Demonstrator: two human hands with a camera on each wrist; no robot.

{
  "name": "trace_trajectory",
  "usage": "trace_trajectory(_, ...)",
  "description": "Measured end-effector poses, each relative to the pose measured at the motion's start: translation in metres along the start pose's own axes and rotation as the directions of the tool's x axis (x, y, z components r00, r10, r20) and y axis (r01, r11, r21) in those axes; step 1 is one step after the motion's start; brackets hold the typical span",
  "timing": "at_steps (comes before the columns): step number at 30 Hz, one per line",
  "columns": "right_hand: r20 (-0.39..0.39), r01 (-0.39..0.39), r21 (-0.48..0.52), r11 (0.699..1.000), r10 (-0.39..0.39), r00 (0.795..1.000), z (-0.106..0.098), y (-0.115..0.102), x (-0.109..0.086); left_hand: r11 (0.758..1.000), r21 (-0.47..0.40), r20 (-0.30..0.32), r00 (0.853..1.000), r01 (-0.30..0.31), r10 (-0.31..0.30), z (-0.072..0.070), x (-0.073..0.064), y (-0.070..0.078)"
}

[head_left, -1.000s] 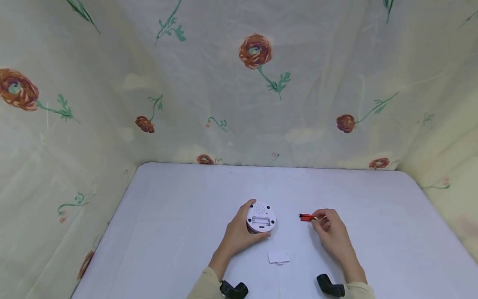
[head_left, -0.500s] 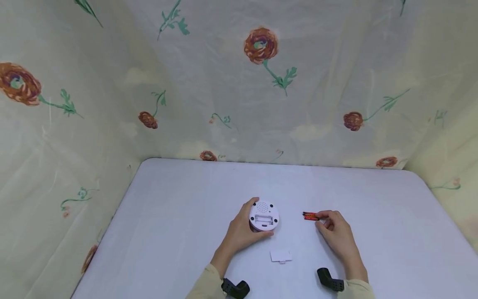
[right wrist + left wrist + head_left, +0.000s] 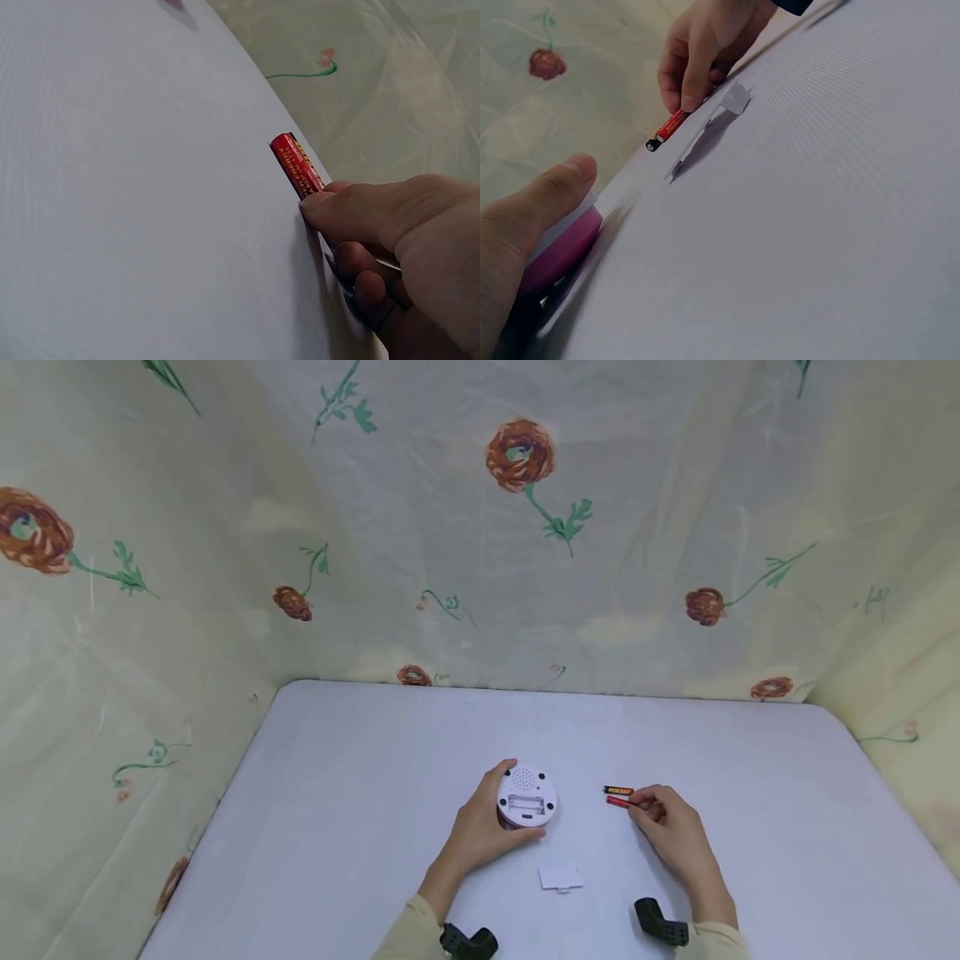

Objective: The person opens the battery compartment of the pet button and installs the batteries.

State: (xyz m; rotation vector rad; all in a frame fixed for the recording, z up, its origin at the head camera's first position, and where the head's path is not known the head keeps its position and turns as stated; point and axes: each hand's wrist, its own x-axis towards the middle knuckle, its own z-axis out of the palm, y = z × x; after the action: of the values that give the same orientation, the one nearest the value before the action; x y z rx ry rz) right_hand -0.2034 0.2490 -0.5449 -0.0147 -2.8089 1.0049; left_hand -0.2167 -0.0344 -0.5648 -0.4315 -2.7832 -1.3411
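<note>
Head view, and it's all happening on the white table (image 3: 375,760): my left hand (image 3: 477,824) has its thumb and fingers clamped round a round white device (image 3: 527,788), one on either side of the rim. Its underside faces up at the camera, showing a patch of small holes, four dark feet and an open battery compartment (image 3: 525,804). Over on the other side, my right hand (image 3: 670,827) is pinching, thumb and forefinger together on the red battery (image 3: 618,802). A second battery (image 3: 618,790) sits just beside it, on the far side, the two spreading slightly apart at their left ends; whether my fingers grip that one too, I cannot tell.

Between my hands, nearer to me than the device, lies a white cover (image 3: 561,878) with a little tab on its near edge. Left wrist view now: my thumb presses along the device's edge, and there's a pink side below the white. Right wrist view: gold lettering runs along the red battery, its end poking out past my thumb. Flower-printed cloth (image 3: 615,527) hangs behind the table.
</note>
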Motion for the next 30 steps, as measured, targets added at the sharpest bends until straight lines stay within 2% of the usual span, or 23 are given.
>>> trace_trajectory(9, 0.049, -0.015, 0.015, 1.0, 0.014, 0.999, 0.001, -0.001, 0.0, 1.0, 0.003, -0.001, 1.0, 0.009, -0.009, -0.003, -0.001, 0.0)
trace_trajectory(20, 0.1, -0.05, 0.115, 0.992, 0.038, 0.994, 0.0, -0.009, 0.001, 1.0, -0.004, 0.002, 1.0, 0.015, -0.015, -0.005, -0.003, -0.005)
trace_trajectory(30, 0.011, 0.039, 0.153, 0.987, -0.041, 0.999, -0.007, -0.016, 0.001, 0.999, -0.015, 0.018, 0.999, 0.029, -0.029, -0.001, 0.0, 0.0)
